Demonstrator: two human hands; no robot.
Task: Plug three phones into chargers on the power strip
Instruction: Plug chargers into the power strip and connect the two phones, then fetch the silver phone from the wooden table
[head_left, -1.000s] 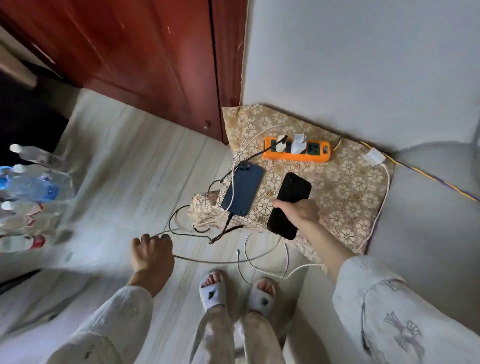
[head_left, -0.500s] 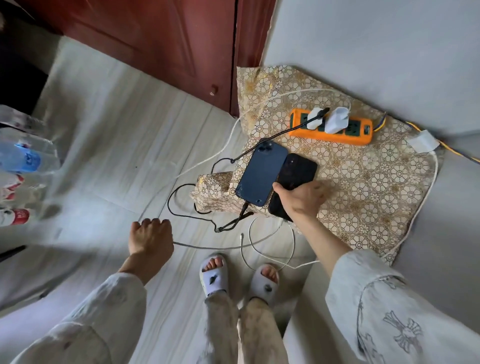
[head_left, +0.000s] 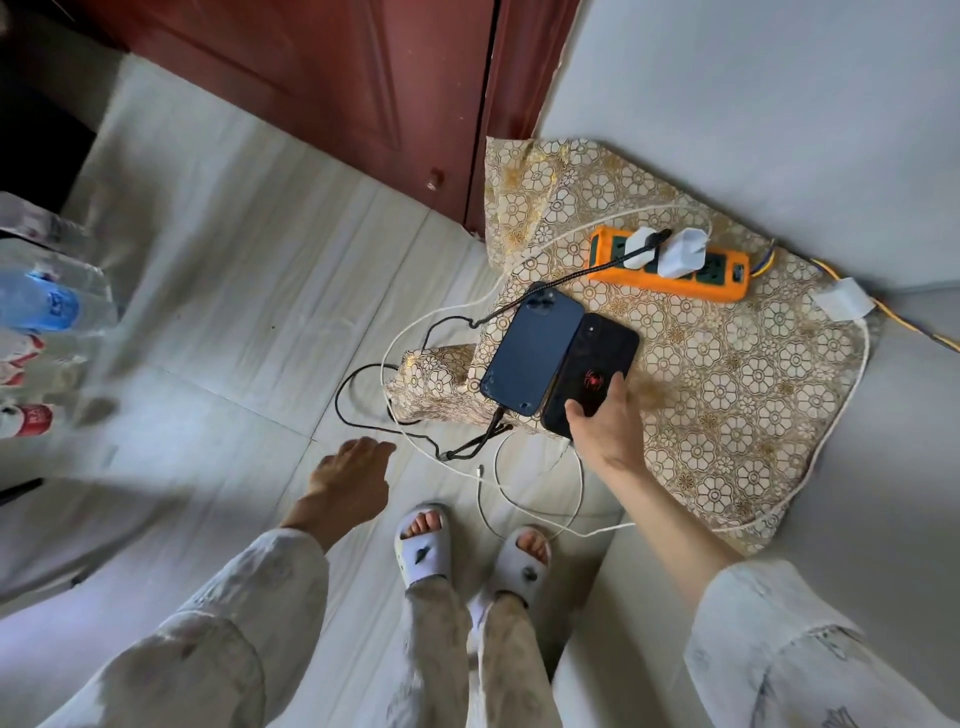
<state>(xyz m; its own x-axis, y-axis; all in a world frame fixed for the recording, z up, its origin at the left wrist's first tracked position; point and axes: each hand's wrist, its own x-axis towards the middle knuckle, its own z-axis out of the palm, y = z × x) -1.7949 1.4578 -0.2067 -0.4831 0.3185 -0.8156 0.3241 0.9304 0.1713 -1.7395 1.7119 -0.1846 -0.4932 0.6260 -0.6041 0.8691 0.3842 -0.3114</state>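
Note:
An orange power strip (head_left: 670, 274) lies on a gold patterned cloth (head_left: 737, 395), with two white chargers (head_left: 681, 252) plugged into it. A blue phone (head_left: 532, 351) rests face down at the cloth's near left, a black cable plugged into its bottom. Right beside it, touching, lies a black phone (head_left: 597, 358) with a red spider mark. My right hand (head_left: 610, 423) holds its near end, thumb at the left edge and fingers on top. My left hand (head_left: 353, 473) hovers over the floor with fingers spread and holds nothing. A white cable's free end (head_left: 480, 470) lies between my hands.
A third white charger (head_left: 841, 304) lies loose on the cloth's right edge, its cable running along the hem. Black and white cables loop on the floor by my slippered feet (head_left: 467, 556). Water bottles (head_left: 47, 306) stand far left. A red door (head_left: 363, 88) is behind.
My right hand has brought the black phone leftward until it lies against the blue phone. My left hand, fisted before around a cable, has opened its fingers and moved right.

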